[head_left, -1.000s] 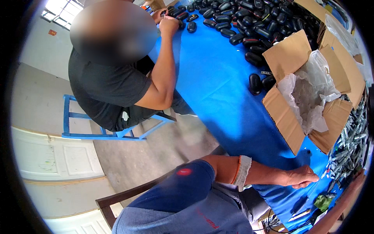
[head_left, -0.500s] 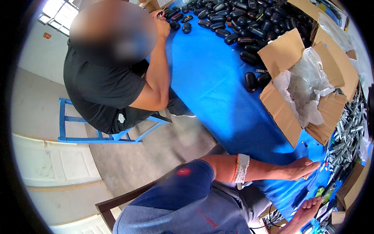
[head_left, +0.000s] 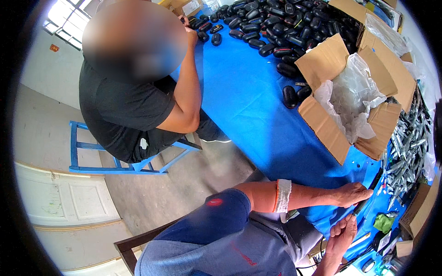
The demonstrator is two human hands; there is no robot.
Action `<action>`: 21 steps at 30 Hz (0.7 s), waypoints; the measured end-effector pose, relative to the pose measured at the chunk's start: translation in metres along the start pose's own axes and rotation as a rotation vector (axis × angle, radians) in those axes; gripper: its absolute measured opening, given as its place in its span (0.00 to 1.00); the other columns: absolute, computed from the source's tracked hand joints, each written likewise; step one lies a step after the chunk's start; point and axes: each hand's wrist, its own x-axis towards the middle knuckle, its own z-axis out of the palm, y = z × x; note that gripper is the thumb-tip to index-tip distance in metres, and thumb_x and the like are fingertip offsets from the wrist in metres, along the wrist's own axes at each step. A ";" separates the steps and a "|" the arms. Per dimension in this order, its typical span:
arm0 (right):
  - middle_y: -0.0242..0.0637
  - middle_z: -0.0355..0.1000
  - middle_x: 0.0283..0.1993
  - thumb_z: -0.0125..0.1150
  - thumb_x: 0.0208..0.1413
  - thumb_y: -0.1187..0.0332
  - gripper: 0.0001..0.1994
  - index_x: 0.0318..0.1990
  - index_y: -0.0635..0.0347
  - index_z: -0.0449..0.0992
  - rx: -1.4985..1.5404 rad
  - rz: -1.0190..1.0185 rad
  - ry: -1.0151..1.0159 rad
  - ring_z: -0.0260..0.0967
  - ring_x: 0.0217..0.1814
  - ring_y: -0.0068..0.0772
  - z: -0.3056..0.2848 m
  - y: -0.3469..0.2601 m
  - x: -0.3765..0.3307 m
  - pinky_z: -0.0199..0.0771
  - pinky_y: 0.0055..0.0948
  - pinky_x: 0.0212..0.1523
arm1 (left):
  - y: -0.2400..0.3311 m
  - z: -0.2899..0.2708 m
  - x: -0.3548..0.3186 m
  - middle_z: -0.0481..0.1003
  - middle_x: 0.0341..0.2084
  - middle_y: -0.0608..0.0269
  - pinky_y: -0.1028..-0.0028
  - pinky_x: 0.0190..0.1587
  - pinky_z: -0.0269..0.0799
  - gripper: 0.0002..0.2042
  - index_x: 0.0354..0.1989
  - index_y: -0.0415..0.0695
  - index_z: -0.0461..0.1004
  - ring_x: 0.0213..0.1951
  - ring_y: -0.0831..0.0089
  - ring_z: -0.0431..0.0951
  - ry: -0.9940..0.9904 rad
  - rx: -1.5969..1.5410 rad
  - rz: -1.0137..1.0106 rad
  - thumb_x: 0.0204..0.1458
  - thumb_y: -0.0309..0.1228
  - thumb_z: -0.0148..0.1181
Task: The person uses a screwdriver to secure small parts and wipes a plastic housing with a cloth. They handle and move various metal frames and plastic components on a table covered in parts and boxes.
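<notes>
My left hand, on the arm with the white wristband, is closed around the upper part of a slim dark rod over the right side of the blue-covered table. Lower down, my right hand has its fingers curled at the rod's near end. The rod's exact kind cannot be made out. A green cloth-like piece lies to the right of my right hand. Beyond my hands is a large heap of thin grey metal parts.
An open cardboard box with clear plastic lining stands beyond my left hand. Many black oval cases are piled at the far side. At left, a co-worker in a dark shirt sits on a blue chair. Cables and small items lie lower right.
My right hand has drawn back left and up, toward my left hand. The dark rod now spans both hands; my left hand has closed on it. The view has shifted slightly.
</notes>
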 end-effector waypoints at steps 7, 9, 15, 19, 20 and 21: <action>0.22 0.58 0.21 0.52 0.61 0.61 0.08 0.33 0.52 0.69 0.001 0.052 0.014 0.49 0.16 0.13 0.017 0.005 0.047 0.46 0.17 0.15 | 0.015 -0.034 0.008 0.64 0.16 0.73 0.70 0.22 0.59 0.17 0.23 0.47 0.69 0.22 0.81 0.64 -0.013 0.182 -0.034 0.57 0.46 0.52; 0.25 0.62 0.22 0.50 0.63 0.61 0.11 0.35 0.57 0.71 -0.010 0.042 -0.083 0.54 0.18 0.16 0.025 0.007 0.051 0.51 0.18 0.17 | 0.019 -0.035 0.000 0.67 0.20 0.73 0.78 0.22 0.60 0.17 0.26 0.45 0.71 0.22 0.85 0.65 0.080 0.017 -0.083 0.59 0.46 0.52; 0.31 0.68 0.26 0.48 0.65 0.59 0.15 0.38 0.63 0.73 0.079 -0.133 -0.154 0.61 0.20 0.19 0.004 0.026 0.059 0.61 0.19 0.20 | 0.008 -0.017 0.009 0.66 0.21 0.71 0.80 0.25 0.61 0.17 0.29 0.43 0.69 0.22 0.83 0.63 -0.022 0.129 -0.095 0.63 0.43 0.45; 0.32 0.68 0.27 0.47 0.66 0.58 0.16 0.39 0.64 0.72 0.060 -0.187 -0.187 0.62 0.21 0.20 -0.002 0.028 0.051 0.63 0.20 0.22 | 0.009 -0.010 0.007 0.66 0.22 0.70 0.79 0.28 0.62 0.17 0.30 0.42 0.69 0.25 0.83 0.65 -0.043 0.157 -0.090 0.63 0.42 0.44; 0.32 0.68 0.27 0.46 0.66 0.58 0.16 0.40 0.64 0.72 0.059 -0.184 -0.190 0.62 0.21 0.20 -0.002 0.029 0.050 0.63 0.20 0.22 | 0.009 -0.010 0.006 0.67 0.22 0.69 0.79 0.28 0.62 0.17 0.30 0.42 0.69 0.26 0.83 0.65 -0.052 0.158 -0.096 0.64 0.42 0.43; 0.32 0.68 0.27 0.46 0.66 0.59 0.16 0.40 0.64 0.72 0.057 -0.181 -0.195 0.62 0.21 0.20 -0.002 0.030 0.051 0.64 0.20 0.22 | 0.010 -0.010 0.006 0.68 0.22 0.69 0.79 0.28 0.62 0.16 0.29 0.42 0.69 0.25 0.82 0.65 -0.023 0.137 -0.104 0.62 0.42 0.46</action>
